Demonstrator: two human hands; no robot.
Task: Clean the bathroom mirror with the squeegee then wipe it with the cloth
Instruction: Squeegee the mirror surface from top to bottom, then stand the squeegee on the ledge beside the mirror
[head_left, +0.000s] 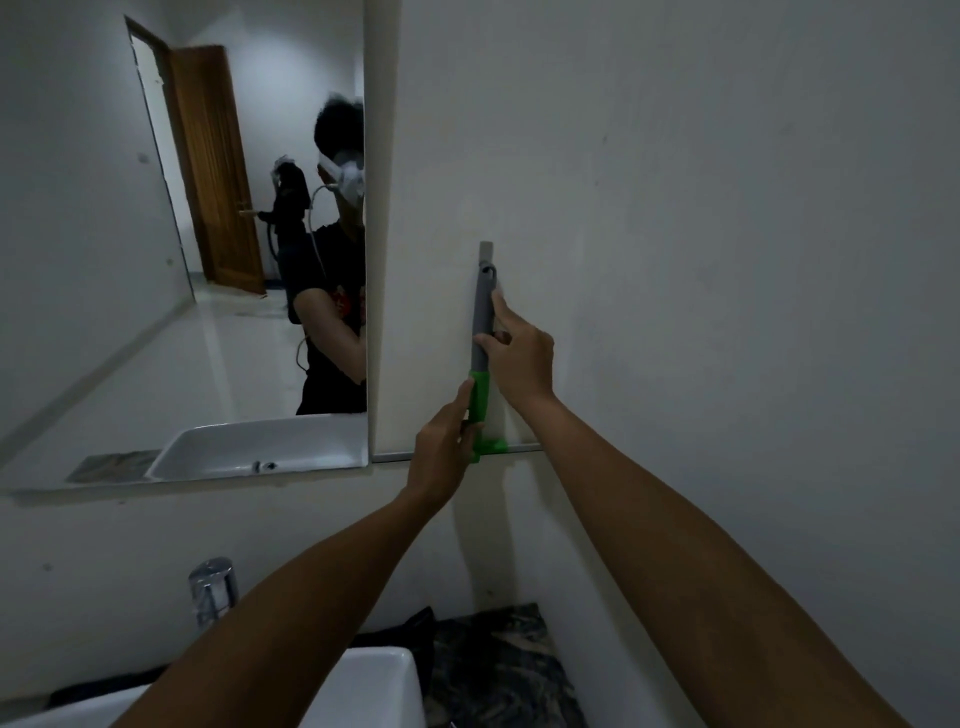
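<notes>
The squeegee (482, 332) stands upright against the mirror's right panel (436, 260), its grey handle up and its green head down at the panel's bottom edge. My right hand (519, 364) grips the grey handle, with the index finger laid along it. Just below, my left hand (441, 441) holds the green neck. The mirror's left panel (104, 208) reflects me and an open wooden door. A dark cloth-like thing (410, 636) lies on the counter below.
A white sink (374, 680) sits at the bottom, with a chrome tap (210, 590) to its left. A marbled counter (504, 670) runs to the right-hand wall (727, 260). The mirror reflects a second person by the door.
</notes>
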